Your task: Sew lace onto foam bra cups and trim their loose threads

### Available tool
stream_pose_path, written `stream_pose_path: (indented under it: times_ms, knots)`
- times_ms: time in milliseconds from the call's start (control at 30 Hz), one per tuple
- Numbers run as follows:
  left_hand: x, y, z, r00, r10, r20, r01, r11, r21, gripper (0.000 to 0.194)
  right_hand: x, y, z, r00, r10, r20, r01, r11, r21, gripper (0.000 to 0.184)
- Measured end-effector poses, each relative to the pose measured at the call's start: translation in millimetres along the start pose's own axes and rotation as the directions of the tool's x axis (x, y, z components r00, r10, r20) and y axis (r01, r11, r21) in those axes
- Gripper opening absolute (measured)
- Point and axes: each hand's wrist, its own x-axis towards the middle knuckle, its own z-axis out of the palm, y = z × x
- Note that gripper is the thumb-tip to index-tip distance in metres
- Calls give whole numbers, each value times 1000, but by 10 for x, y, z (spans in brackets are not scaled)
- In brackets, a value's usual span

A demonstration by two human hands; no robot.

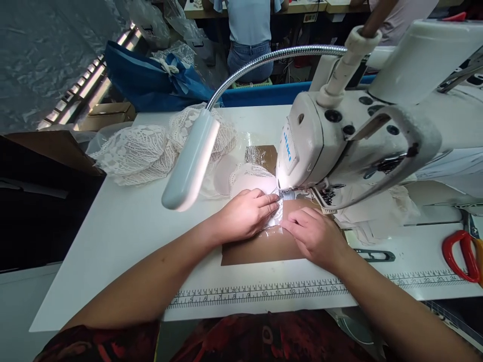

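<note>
A white lace piece with a rounded, cup-like part (252, 176) lies under the head of a white sewing machine (320, 141). My left hand (249, 213) rests flat on this piece just left of the needle area, its fingers stretched out close together. Beside it, my right hand (317, 234) is closed, thumb and forefinger pinching the near right edge of the lace piece. Brown tape or sheet (260, 249) covers the table beneath both hands. The needle and presser foot are mostly hidden by the machine head and my left fingers.
A lamp (192, 161) on a bendable metal neck hangs over the left side. White lace pieces (139, 151) are heaped at the back left. Thread snips (375, 255) and red-handled scissors (460, 255) lie right. A ruler strip (245, 292) runs along the front edge. A seated person (249, 30) is beyond.
</note>
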Motion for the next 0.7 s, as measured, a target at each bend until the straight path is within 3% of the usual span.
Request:
stream_pose_path:
  times_ms: [367, 533, 700]
  knots:
    - [28, -10, -11, 999, -28, -36, 29, 999, 39, 37, 77, 11, 18, 993, 109, -50, -116, 978, -175, 38]
    - [20, -60, -33, 999, 2, -35, 0, 999, 41, 35, 124, -20, 22, 969, 244, 21, -230, 936, -267, 45]
    - [40, -114, -20, 998, -37, -42, 39, 998, 56, 35, 151, -24, 17, 935, 347, 79, -318, 915, -247, 55]
